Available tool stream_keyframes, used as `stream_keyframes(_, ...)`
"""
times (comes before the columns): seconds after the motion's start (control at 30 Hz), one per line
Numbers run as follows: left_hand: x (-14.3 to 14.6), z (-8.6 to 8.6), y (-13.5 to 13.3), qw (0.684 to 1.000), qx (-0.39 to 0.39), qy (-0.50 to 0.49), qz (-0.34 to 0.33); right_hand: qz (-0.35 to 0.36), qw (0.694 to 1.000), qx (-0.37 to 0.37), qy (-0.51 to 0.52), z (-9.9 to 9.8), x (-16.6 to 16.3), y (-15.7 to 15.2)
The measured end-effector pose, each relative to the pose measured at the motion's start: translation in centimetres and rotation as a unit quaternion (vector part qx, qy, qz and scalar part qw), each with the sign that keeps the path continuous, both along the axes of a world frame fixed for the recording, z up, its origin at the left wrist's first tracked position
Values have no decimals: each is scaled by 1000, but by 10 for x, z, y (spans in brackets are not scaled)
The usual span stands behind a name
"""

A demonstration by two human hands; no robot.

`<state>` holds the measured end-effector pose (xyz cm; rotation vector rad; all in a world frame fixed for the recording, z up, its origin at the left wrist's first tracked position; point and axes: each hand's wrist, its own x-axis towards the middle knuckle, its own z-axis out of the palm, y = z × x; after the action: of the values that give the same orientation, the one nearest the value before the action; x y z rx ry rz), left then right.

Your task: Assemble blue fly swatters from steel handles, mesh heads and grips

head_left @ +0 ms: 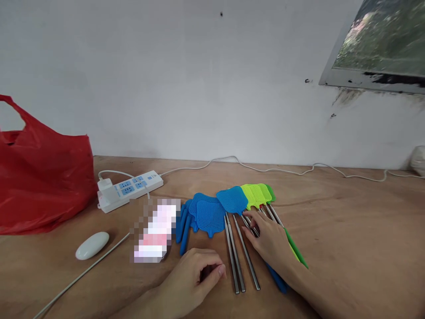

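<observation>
My right hand [268,239] reaches over the metal rods of the fly swatters, thumb and fingers apart; whether the fingertips touch the rods I cannot tell. Under it a blue swatter head [232,199] overlaps yellow-green swatter heads [255,195]. My left hand [195,277] is curled near the front, thumb against the fingers, with nothing visible in it. Bare metal rods [237,261] lie between the hands. Left of them are more blue swatter heads [210,215] and loose blue handles [185,235]. A green handle [295,248] and a blue handle [276,279] show partly beneath my right arm.
A pixelated bright phone-like object [156,235] lies beside the blue handles. Further left are a white oval object [92,246], a white power strip [133,188] with a plug in it, and a red plastic bag [46,177]. A white cable [272,170] runs along the wall.
</observation>
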<state>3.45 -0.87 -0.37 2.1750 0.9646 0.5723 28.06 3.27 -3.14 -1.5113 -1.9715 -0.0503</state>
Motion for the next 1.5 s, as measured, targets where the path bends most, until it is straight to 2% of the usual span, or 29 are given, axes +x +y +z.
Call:
stream_keyframes(0.47, -2, 1, -1, 1000, 16, 0, -6, 9, 1000, 0, -23, 2, 6, 0)
stream_keyframes(0.87, -7, 3, 3, 997, 69, -18, -20, 105, 994, -40, 10, 19, -1, -19)
stream_keyframes(0.97, -8, 2, 3, 996, 89, -5, -17, 96, 994, -46, -4, 19, -3, -21)
stream_keyframes(1.17, -10, -1, 4, 983, 181, 34, 11, 72, 994, -80, -25, 19, -7, -22)
stream_keyframes(1.33, -9, 1, 4, 977, 204, 47, 37, 47, 995, -77, -42, 21, -11, -27)
stream_keyframes(1.5, -9, 2, 4, 975, 202, 77, 42, 38, 996, -39, -76, 17, -14, -28)
